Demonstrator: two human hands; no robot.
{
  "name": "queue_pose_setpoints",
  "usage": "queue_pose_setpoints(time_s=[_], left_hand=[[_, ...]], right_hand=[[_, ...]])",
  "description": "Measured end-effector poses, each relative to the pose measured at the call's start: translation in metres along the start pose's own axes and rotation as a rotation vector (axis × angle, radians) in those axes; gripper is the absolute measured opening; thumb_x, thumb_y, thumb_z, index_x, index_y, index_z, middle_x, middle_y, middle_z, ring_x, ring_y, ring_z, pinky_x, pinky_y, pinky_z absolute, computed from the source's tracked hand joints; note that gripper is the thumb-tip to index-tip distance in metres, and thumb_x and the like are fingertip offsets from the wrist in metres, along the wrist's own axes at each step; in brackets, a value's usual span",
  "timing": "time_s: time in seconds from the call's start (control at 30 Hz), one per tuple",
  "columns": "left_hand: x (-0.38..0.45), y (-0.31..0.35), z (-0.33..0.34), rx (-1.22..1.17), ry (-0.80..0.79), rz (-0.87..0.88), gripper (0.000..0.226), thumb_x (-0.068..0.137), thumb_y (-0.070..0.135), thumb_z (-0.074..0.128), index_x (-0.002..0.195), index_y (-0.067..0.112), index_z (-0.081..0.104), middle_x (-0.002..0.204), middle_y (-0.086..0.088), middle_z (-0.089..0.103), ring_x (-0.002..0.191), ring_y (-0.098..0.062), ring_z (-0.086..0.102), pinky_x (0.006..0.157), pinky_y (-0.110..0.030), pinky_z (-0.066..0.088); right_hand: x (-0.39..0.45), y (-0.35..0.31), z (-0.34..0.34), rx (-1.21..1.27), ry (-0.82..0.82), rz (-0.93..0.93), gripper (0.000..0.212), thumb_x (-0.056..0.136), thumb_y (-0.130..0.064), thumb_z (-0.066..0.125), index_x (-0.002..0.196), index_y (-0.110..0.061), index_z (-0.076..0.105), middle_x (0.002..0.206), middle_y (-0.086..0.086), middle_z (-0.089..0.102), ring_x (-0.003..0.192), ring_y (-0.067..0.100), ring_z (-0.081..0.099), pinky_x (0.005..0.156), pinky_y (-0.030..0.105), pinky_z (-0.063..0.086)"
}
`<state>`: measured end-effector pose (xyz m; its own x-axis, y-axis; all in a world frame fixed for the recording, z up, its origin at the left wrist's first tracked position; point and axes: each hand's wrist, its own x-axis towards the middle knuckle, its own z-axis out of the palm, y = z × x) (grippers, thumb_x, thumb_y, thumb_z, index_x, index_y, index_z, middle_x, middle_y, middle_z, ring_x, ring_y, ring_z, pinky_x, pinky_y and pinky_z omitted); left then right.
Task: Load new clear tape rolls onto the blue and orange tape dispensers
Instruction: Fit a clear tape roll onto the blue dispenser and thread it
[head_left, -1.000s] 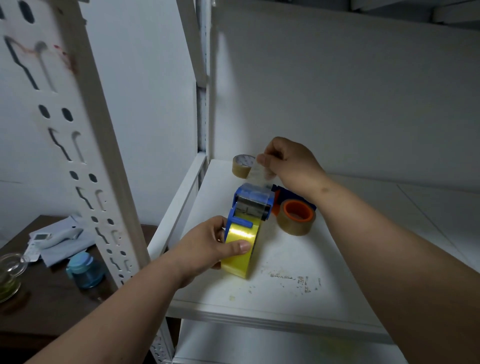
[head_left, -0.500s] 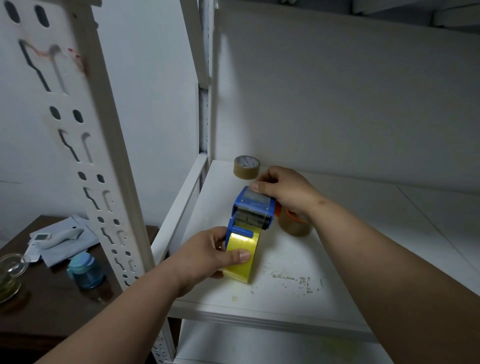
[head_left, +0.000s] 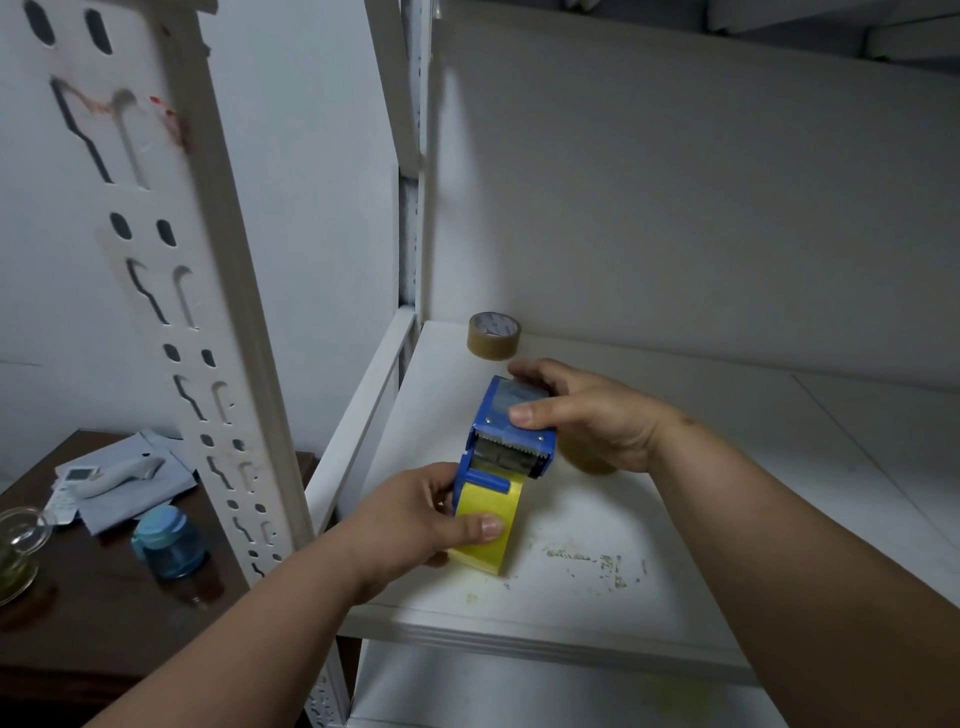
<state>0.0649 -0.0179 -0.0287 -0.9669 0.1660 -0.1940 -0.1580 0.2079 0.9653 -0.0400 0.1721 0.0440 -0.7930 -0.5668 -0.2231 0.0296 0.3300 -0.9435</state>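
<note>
At frame centre, the left hand (head_left: 415, 519) grips the yellowish clear tape roll (head_left: 485, 530) while the right hand (head_left: 576, 415) pinches the blue plastic tape dispenser (head_left: 511, 431) head, probably seating the tape end; next, press it flat.

The plastic tape dispenser (head_left: 511, 431) is bright blue, with a dull grey metal blade and roller band across its middle. The tape roll (head_left: 485, 530) loaded in it shows glossy yellow. Behind it, the squat tape roll (head_left: 493, 336) by the back wall is brown, its top face white with faint dark print. The flat metal shelf board (head_left: 597, 587) is white, flecked with small greyish-brown scuffs near its front. The slotted upright post (head_left: 171, 291) is off-white with dark cut-outs and a reddish smear near its top. On the dark brown wooden worktop (head_left: 104, 623) stands a translucent blue jar (head_left: 169, 543), beside grey paper (head_left: 130, 493).
</note>
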Motion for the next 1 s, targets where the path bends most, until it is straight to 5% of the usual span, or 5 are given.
queue_pose_setpoints(time_s=[0.33,0.5,0.67,0.83,1.0], left_hand=[[-0.003,-0.006,0.000,-0.018,-0.019,-0.009,0.036,0.067,0.035,0.083,0.100,0.043,0.072,0.094,-0.002,0.075,0.080,-0.009,0.067,0.070,-0.027,0.054],[-0.006,-0.007,-0.001,-0.045,-0.020,0.001,0.030,0.071,0.031,0.083,0.096,0.045,0.073,0.099,-0.006,0.074,0.082,-0.012,0.067,0.072,-0.031,0.055],[-0.008,-0.007,0.000,-0.044,-0.014,0.015,0.028,0.075,0.026,0.083,0.095,0.043,0.073,0.101,-0.013,0.072,0.082,-0.014,0.065,0.073,-0.032,0.054],[-0.011,-0.009,-0.003,-0.026,-0.048,0.015,0.031,0.074,0.023,0.084,0.096,0.043,0.073,0.104,-0.014,0.071,0.084,-0.013,0.065,0.076,-0.033,0.055],[-0.013,-0.015,-0.002,-0.090,-0.075,0.031,0.037,0.065,0.024,0.085,0.099,0.038,0.075,0.094,-0.009,0.067,0.086,-0.018,0.059,0.078,-0.037,0.051]], right_hand=[[0.005,0.017,0.001,0.113,0.117,0.046,0.025,0.083,-0.003,0.059,0.102,-0.020,0.064,0.121,0.010,0.061,0.116,0.029,0.053,0.112,0.047,0.029],[0.006,0.021,0.012,0.024,0.176,0.071,0.019,0.087,-0.009,0.056,0.098,-0.021,0.066,0.098,0.000,0.067,0.092,0.016,0.057,0.093,0.041,0.042],[0.003,0.010,0.013,-0.020,0.183,0.081,0.010,0.085,-0.027,0.060,0.094,-0.026,0.064,0.099,-0.005,0.066,0.096,0.015,0.056,0.098,0.043,0.039],[-0.002,0.007,0.020,-0.150,-0.017,0.145,0.079,0.049,-0.055,0.076,0.121,-0.035,0.052,0.123,-0.008,0.056,0.122,0.015,0.046,0.108,0.038,0.028],[0.000,0.005,0.031,-0.065,0.051,0.133,0.049,0.058,-0.035,0.074,0.104,-0.024,0.064,0.099,-0.004,0.065,0.095,0.012,0.056,0.081,0.029,0.035]])
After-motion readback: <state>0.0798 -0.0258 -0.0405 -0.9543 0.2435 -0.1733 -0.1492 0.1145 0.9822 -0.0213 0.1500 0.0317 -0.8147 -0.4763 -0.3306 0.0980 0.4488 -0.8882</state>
